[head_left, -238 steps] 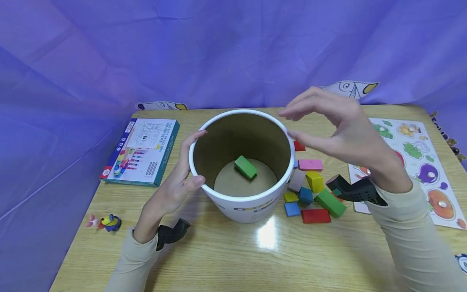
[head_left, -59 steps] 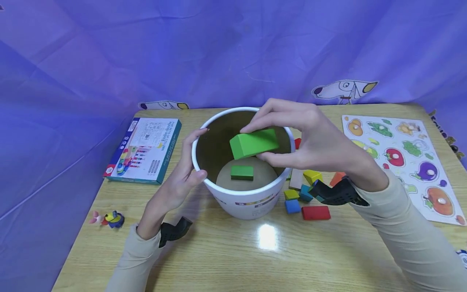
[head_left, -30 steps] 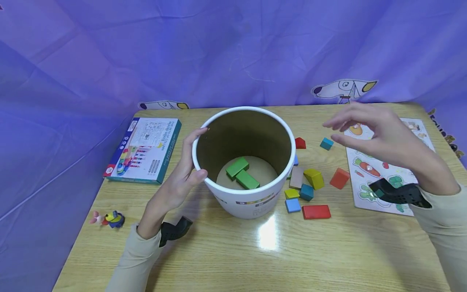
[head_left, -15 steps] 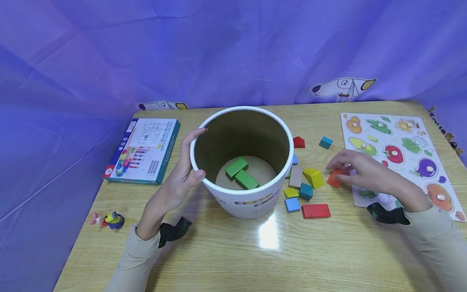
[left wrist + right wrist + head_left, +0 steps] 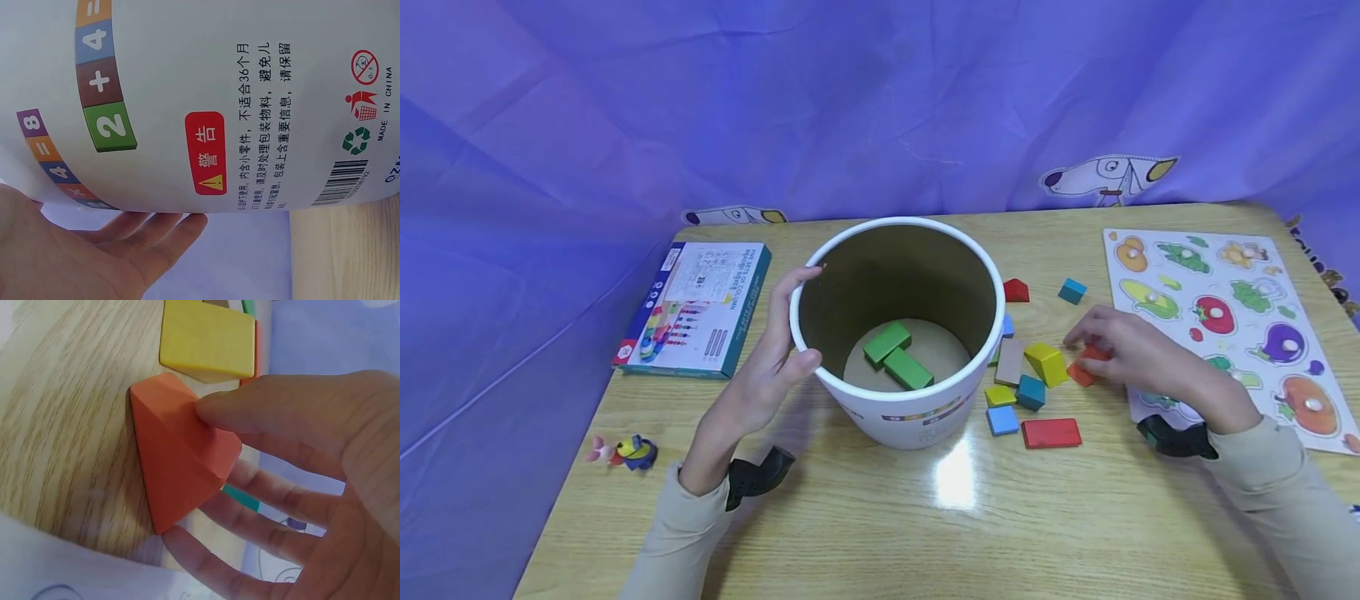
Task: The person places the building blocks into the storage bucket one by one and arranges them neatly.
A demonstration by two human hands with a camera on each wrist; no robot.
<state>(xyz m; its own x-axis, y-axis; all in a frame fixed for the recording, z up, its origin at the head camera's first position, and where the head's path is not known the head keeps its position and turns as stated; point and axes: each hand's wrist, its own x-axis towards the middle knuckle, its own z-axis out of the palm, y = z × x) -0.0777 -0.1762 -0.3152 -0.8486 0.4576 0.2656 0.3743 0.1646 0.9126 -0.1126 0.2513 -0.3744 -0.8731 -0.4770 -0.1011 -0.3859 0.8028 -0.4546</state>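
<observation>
My left hand [image 5: 763, 371] grips the rim of a large white bucket [image 5: 917, 421], thumb outside and fingertips over the edge. In the left wrist view the fingers reach along the bucket's printed wall [image 5: 262, 125]. Two green blocks [image 5: 908, 369] lie on the bucket's floor. Right of the bucket, my right hand [image 5: 1150, 354] pinches an orange-red triangular block [image 5: 175, 450] at table level, thumb on one face and fingers along the other side. A yellow wedge block [image 5: 209, 340] lies just beside it.
Near the bucket lie a grey-brown block [image 5: 1009, 362], a teal block [image 5: 1031, 392], a light blue block [image 5: 1003, 420] and a red block [image 5: 1051, 433]. A vegetable puzzle board [image 5: 1247, 267] lies right, a boxed toy [image 5: 700, 308] left, small figurines [image 5: 634, 452] front left.
A second green block, earlier in my right hand, now lies in the bucket. My right hand then moved right and down to the orange-red block. The left hand stays on the rim.
</observation>
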